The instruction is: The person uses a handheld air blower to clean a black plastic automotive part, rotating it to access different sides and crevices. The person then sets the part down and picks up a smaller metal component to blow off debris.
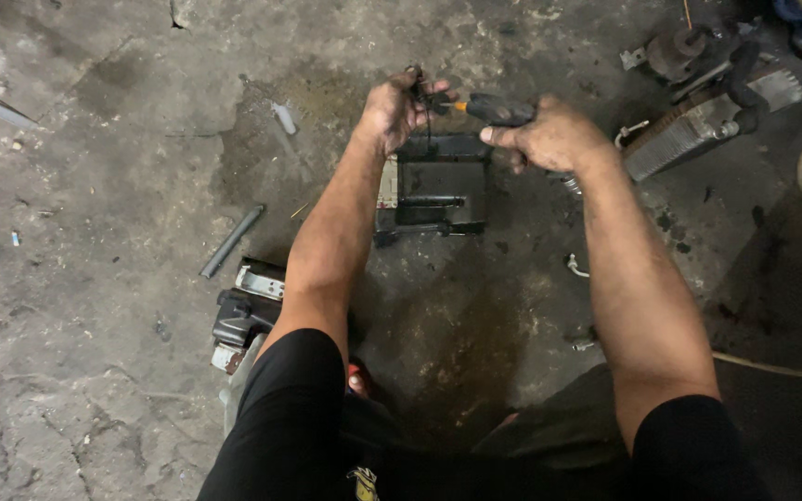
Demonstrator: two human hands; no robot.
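The screwdriver (497,109) sits up at twelve o'clock in the view, held in the air over the stained concrete floor (95,278). The right hand (549,137) is wrapped tight around its dark handle, fingers curled closed, knuckles on top. The orange neck of the tool pokes out toward nine o'clock from that fist, pointing straight at the left hand (396,109).

The left hand is pinched shut on a small black part (420,93), thumb and fingertips bunched around it, with a thin dark wire hanging down from the grip. The screwdriver tip meets that part right between the two hands, though the contact point is too dark and small to read for sure.

The screwdriver looks stubby here: a fat black grip, mostly swallowed by the palm, and a short bright orange collar before the shaft vanishes into the left fingers.

Directly below the hands, toward six o'clock from them, a black rectangular housing (438,190) lies flat on the floor. Off at two o'clock rests a finned metal radiator-like block (698,130) with a black hose. At eight o'clock a grey rod (231,241) lies loose, and another black and silver part (243,315) sits beside the left elbow.
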